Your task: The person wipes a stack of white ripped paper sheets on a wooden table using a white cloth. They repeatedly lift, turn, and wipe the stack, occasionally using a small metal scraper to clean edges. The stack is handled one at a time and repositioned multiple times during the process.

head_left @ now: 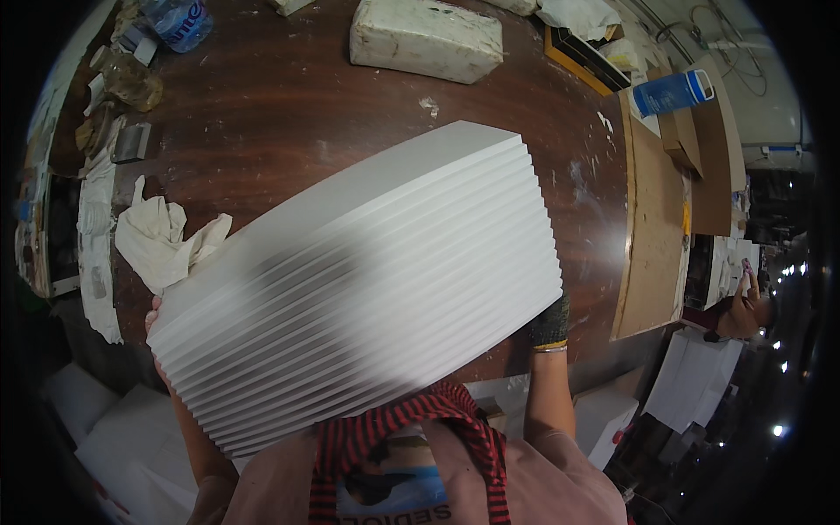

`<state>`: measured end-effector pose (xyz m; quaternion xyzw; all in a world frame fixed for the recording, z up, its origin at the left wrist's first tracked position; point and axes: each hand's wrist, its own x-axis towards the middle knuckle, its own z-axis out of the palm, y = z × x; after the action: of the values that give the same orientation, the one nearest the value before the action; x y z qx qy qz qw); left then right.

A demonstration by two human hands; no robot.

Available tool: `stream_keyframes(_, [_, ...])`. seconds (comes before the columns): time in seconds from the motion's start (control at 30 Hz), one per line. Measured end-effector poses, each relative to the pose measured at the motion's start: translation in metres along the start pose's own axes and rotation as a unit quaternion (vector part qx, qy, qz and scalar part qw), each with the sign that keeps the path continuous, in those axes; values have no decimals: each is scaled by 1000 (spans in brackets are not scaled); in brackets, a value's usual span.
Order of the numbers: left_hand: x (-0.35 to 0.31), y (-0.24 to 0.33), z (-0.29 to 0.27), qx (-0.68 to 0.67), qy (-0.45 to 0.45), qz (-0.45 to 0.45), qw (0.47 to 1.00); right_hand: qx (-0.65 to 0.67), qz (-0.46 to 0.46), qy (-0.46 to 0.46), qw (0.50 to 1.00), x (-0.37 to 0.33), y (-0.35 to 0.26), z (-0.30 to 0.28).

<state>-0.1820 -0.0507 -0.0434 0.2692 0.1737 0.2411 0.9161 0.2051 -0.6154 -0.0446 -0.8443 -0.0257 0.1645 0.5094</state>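
A large white ridged block (437, 254), its face covered in long parallel grooves and its far side smooth, is held tilted in front of me. It spans most of the space between my arms. At its left end, bare fingertips of my left hand (156, 313) curl round the edge; the rest of that hand is behind the block. My right hand (551, 324), in a dark knitted glove with a yellow hem, grips the lower right edge, its fingers mostly hidden underneath. Beside the block's left end lies a crumpled off-white cloth (162, 236).
On the brown table (289, 114) a white, stained block (426, 39) sits at the far side. Bottles, including a clear blue-labelled one (181, 24), stand far left. A blue container (672, 93) and cardboard (652, 219) lie along the right. Another person's arm (744, 311) shows at far right.
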Motion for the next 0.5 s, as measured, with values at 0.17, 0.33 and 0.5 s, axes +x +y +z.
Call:
stream_keyframes(0.17, [-9,1,-26,-518,48,-52,852,-332,-230,3,915,-32,18,8])
stream_keyframes(0.33, [-1,4,-30,-128,-70,-44,988,-301,-143,-36,942,-38,43,15])
stream_keyframes(0.5, [10,6,-23,-70,-66,-40,995,-300,-106,-43,947,-45,48,6])
